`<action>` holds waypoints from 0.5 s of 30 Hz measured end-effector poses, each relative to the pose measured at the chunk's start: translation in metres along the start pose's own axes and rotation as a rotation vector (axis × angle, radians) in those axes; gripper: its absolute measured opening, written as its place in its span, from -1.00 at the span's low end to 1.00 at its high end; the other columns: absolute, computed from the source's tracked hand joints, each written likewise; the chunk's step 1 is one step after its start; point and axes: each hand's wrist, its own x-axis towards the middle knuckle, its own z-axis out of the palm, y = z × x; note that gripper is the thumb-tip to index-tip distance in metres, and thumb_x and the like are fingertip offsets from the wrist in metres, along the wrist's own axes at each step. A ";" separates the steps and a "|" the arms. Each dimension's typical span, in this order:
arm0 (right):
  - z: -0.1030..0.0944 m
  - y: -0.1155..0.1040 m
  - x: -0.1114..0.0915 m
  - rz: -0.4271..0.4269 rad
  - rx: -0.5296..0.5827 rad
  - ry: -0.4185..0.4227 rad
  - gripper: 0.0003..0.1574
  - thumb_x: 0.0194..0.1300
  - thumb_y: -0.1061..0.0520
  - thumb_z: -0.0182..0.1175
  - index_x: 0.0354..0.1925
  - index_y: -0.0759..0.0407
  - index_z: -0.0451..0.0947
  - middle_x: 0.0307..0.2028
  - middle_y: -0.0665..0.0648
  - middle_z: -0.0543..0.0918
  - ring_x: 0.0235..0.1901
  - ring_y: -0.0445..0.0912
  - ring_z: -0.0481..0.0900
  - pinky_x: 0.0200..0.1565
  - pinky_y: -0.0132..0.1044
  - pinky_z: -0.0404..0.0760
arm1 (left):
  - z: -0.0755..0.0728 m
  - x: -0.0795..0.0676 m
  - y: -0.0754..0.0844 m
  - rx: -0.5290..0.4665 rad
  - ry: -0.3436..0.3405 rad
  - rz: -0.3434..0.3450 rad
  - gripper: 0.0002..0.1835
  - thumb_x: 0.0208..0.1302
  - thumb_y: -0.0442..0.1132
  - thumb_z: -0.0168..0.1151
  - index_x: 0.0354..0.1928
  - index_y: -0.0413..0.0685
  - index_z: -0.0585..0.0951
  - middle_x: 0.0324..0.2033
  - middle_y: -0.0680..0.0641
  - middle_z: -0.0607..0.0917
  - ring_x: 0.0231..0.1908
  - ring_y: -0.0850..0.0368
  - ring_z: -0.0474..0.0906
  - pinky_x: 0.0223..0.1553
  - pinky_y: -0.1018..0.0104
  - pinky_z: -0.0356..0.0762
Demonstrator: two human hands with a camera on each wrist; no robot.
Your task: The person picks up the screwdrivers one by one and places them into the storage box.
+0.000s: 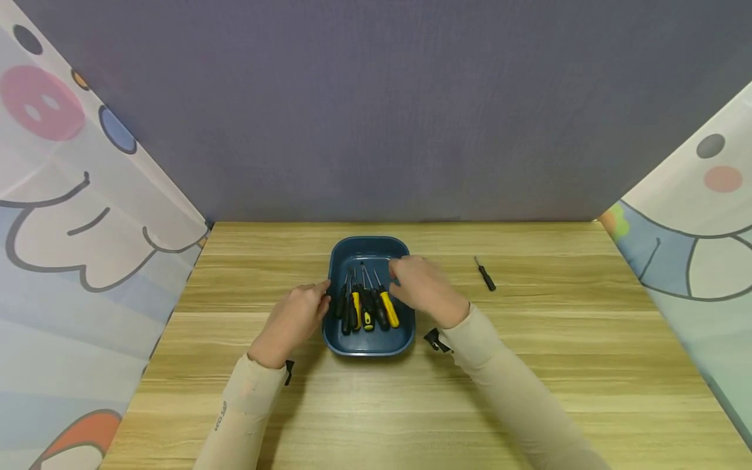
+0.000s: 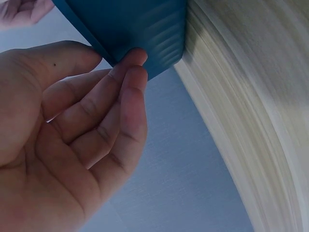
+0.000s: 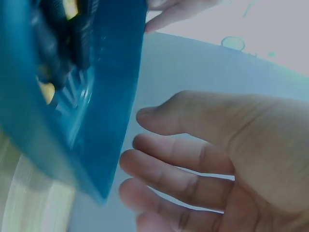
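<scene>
A dark blue plastic tray [image 1: 369,354] stands on the table, with several screwdrivers lying side by side in it, handles towards the near side. Some handles are black, others black and yellow; the rightmost screwdriver [image 1: 390,310] has a yellow one. My left hand [image 1: 294,316] pinches the tray's left rim, thumb at the edge and fingers against the outer wall [image 2: 149,38]. Over the tray's right side is my right hand [image 1: 427,287], holding nothing. Its fingers are spread and loosely bent beside the rim in the right wrist view.
A small black-handled screwdriver [image 1: 486,278] lies on the wooden table [image 1: 529,391], right of the tray. Behind the table rises a grey wall [image 1: 411,117]. Cartoon-printed curtains [image 1: 106,215] flank it on both sides. Black clips [image 1: 437,341] show at the wrists.
</scene>
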 end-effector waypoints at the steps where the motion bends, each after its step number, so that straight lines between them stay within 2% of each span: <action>1: 0.000 0.004 -0.001 -0.001 -0.007 0.015 -0.89 0.34 0.13 0.26 -0.26 0.15 0.55 -0.40 0.04 0.53 -0.51 -0.09 0.44 -0.54 -0.29 0.42 | 0.000 0.000 0.000 0.002 -0.001 -0.002 -0.64 0.37 -0.36 0.25 0.14 -0.39 0.61 -0.14 -0.30 0.73 -0.29 -0.11 0.70 -0.32 0.07 0.67; 6: 0.002 0.020 -0.008 0.009 -0.012 0.080 -0.89 0.32 0.14 0.27 -0.28 0.16 0.57 -0.38 0.06 0.58 -0.53 -0.11 0.44 -0.54 -0.28 0.45 | -0.001 0.000 0.000 0.008 -0.004 -0.006 -0.64 0.37 -0.36 0.25 0.15 -0.39 0.61 -0.14 -0.30 0.73 -0.30 -0.10 0.69 -0.35 0.09 0.66; 11: 0.006 0.041 -0.015 0.018 -0.007 0.110 -0.85 0.31 0.15 0.27 -0.20 0.23 0.61 -0.35 0.11 0.62 -0.53 -0.11 0.47 -0.53 -0.27 0.48 | -0.001 0.000 0.001 0.005 -0.009 -0.007 -0.64 0.38 -0.35 0.25 0.15 -0.39 0.61 -0.11 -0.31 0.72 -0.29 -0.09 0.69 -0.36 0.13 0.65; 15: 0.010 0.064 -0.022 0.060 -0.013 0.119 -0.77 0.30 0.15 0.24 -0.12 0.27 0.63 -0.30 0.15 0.63 -0.50 -0.08 0.50 -0.52 -0.20 0.52 | 0.000 -0.001 0.001 -0.001 -0.003 -0.005 -0.64 0.38 -0.35 0.25 0.15 -0.39 0.61 -0.10 -0.31 0.72 -0.27 -0.11 0.70 -0.33 0.10 0.66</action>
